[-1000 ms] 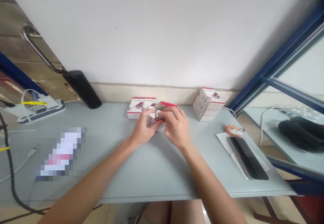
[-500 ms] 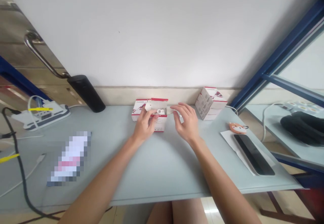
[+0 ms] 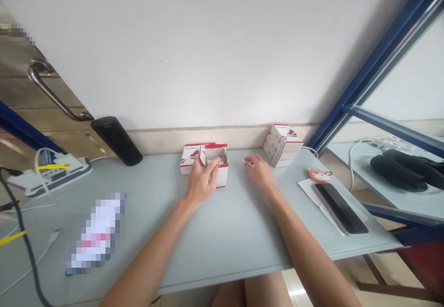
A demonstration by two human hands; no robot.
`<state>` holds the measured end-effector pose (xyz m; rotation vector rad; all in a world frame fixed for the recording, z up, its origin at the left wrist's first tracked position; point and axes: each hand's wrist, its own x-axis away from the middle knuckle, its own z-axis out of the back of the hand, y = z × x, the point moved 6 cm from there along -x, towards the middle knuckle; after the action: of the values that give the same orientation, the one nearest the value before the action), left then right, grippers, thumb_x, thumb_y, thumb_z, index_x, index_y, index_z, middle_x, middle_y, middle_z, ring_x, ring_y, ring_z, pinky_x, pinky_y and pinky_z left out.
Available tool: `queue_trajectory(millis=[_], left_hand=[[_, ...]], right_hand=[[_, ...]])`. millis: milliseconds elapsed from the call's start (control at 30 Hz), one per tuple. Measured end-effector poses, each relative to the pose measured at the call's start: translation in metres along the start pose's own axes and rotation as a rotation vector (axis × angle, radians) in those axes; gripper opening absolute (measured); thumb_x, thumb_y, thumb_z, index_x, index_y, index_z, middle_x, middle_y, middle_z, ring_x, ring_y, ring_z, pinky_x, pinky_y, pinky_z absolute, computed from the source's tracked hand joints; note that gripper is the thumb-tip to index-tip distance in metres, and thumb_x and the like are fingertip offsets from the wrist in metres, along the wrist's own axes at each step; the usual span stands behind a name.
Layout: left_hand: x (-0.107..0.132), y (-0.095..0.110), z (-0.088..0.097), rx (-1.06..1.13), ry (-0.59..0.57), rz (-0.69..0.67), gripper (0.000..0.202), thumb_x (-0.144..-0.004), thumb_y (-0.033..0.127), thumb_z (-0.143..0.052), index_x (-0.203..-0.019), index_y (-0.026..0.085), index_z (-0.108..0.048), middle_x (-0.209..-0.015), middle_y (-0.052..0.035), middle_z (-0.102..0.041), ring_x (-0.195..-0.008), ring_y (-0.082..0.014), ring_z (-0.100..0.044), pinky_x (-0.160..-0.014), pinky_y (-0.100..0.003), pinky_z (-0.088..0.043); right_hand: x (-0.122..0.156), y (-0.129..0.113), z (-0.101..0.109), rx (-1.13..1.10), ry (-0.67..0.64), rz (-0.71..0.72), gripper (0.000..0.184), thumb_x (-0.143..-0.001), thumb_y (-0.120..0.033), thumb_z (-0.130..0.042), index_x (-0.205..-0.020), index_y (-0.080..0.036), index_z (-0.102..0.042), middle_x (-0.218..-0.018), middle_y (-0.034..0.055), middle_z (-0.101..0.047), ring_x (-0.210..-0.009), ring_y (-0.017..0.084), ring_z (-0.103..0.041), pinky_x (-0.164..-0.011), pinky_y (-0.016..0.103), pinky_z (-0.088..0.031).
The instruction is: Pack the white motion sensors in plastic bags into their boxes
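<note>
Currently, the open white-and-red carton (image 3: 217,170) sits under the left hand (image 3: 200,183), whose fingers (image 3: 212,165) curl over its near edge and opening; whether they grip it cannot be told. A closed carton (image 3: 189,160) stands touching its left side. Right hand (image 3: 260,175) lies palm down, fingers loosely together, apart from the open carton to the right, near the stacked cartons (image 3: 282,146). Forearms angle in from the near edge of the pale table (image 3: 222,247).

Head view looks forward, down; left hand (image 3: 200,183), right hand (image 3: 260,174) near.
</note>
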<state>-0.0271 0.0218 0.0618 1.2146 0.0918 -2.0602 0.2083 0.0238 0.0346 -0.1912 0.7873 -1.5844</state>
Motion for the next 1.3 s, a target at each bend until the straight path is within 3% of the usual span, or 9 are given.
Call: queue_trajectory(millis=[133, 233, 333, 567, 800, 933, 1067, 1200, 1300], left_hand=[[-0.002, 0.018, 0.0, -0.084, -0.017, -0.046, 0.033, -0.101, 0.023, -0.053, -0.128, 0.024, -0.073, -0.133, -0.0161, -0.045, -0.118, -0.0312, -0.059, -0.095, -0.044, -0.055], [-0.003, 0.029, -0.001, -0.135, -0.066, -0.069, 0.037, -0.1, 0.02, -0.053, -0.132, 0.025, -0.071, -0.136, -0.0177, -0.043, -0.116, -0.0324, -0.06, -0.094, -0.047, -0.055], [-0.004, 0.034, -0.002, -0.147, -0.095, -0.08, 0.037, -0.099, 0.02, -0.054, -0.131, 0.025, -0.071, -0.134, -0.0183, -0.044, -0.113, -0.0326, -0.06, -0.093, -0.048, -0.055], [-0.002, 0.036, -0.004, -0.148, -0.061, -0.12, 0.035, -0.099, 0.02, -0.056, -0.13, 0.024, -0.072, -0.137, -0.0191, -0.043, -0.125, -0.0355, -0.057, -0.098, -0.049, -0.054], [-0.002, 0.038, -0.005, -0.181, -0.06, -0.129, 0.038, -0.098, 0.018, -0.057, -0.134, 0.025, -0.07, -0.143, -0.0203, -0.041, -0.131, -0.0365, -0.056, -0.101, -0.049, -0.053], [-0.002, 0.037, -0.004, -0.159, -0.048, -0.117, 0.037, -0.099, 0.019, -0.057, -0.134, 0.024, -0.068, -0.143, -0.0203, -0.043, -0.129, -0.035, -0.058, -0.101, -0.048, -0.053], [-0.002, 0.032, -0.004, -0.108, -0.01, -0.089, 0.039, -0.101, 0.02, -0.055, -0.139, 0.024, -0.06, -0.141, -0.019, -0.047, -0.126, -0.0317, -0.059, -0.102, -0.047, -0.052], [-0.001, 0.023, -0.002, 0.031, 0.078, -0.06, 0.048, -0.102, 0.021, -0.054, -0.149, 0.022, -0.042, -0.133, -0.0173, -0.055, -0.132, -0.0303, -0.055, -0.106, -0.049, -0.05], [0.0, 0.018, -0.003, 0.06, 0.077, -0.025, 0.039, -0.104, 0.023, -0.052, -0.143, 0.023, -0.047, -0.134, -0.0161, -0.055, -0.131, -0.0294, -0.055, -0.106, -0.049, -0.05]], right_hand=[[0.023, -0.053, 0.041, -0.261, 0.45, 0.337, 0.021, -0.102, -0.029, -0.059, -0.117, -0.023, -0.071, -0.105, 0.0091, -0.07, -0.086, 0.021, -0.068, -0.085, 0.038, -0.058], [0.046, -0.09, 0.049, -0.268, 0.523, 0.629, 0.028, -0.099, -0.017, -0.062, -0.124, -0.027, -0.07, -0.105, 0.0091, -0.07, -0.091, 0.021, -0.069, -0.083, 0.037, -0.059], [0.054, -0.103, 0.044, -0.171, 0.514, 0.752, 0.036, -0.098, -0.008, -0.06, -0.126, -0.028, -0.069, -0.104, 0.0087, -0.071, -0.087, 0.021, -0.068, -0.078, 0.037, -0.057], [0.043, -0.085, 0.045, -0.076, 0.486, 0.707, 0.046, -0.095, 0.004, -0.048, -0.114, -0.028, -0.073, -0.107, 0.0066, -0.073, -0.087, 0.021, -0.062, -0.079, 0.036, -0.055], [0.043, -0.089, 0.041, 0.071, 0.421, 0.617, 0.044, -0.091, 0.001, -0.05, -0.116, -0.026, -0.075, -0.112, 0.0078, -0.073, -0.09, 0.024, -0.061, -0.081, 0.039, -0.054], [0.042, -0.09, 0.038, 0.146, 0.375, 0.601, 0.038, -0.092, -0.004, -0.056, -0.118, -0.025, -0.075, -0.122, 0.0075, -0.074, -0.106, 0.028, -0.061, -0.088, 0.042, -0.051], [0.041, -0.09, 0.035, 0.118, 0.282, 0.632, 0.038, -0.098, -0.01, -0.054, -0.128, -0.026, -0.072, -0.123, 0.0062, -0.075, -0.112, 0.028, -0.059, -0.092, 0.042, -0.049], [0.042, -0.093, 0.034, 0.055, 0.23, 0.655, 0.049, -0.1, -0.015, -0.054, -0.147, -0.028, -0.058, -0.116, 0.0061, -0.076, -0.115, 0.029, -0.058, -0.095, 0.044, -0.048], [0.044, -0.095, 0.029, 0.026, 0.194, 0.669, 0.054, -0.099, -0.014, -0.054, -0.15, -0.03, -0.054, -0.111, 0.0058, -0.077, -0.115, 0.03, -0.058, -0.095, 0.046, -0.049]])
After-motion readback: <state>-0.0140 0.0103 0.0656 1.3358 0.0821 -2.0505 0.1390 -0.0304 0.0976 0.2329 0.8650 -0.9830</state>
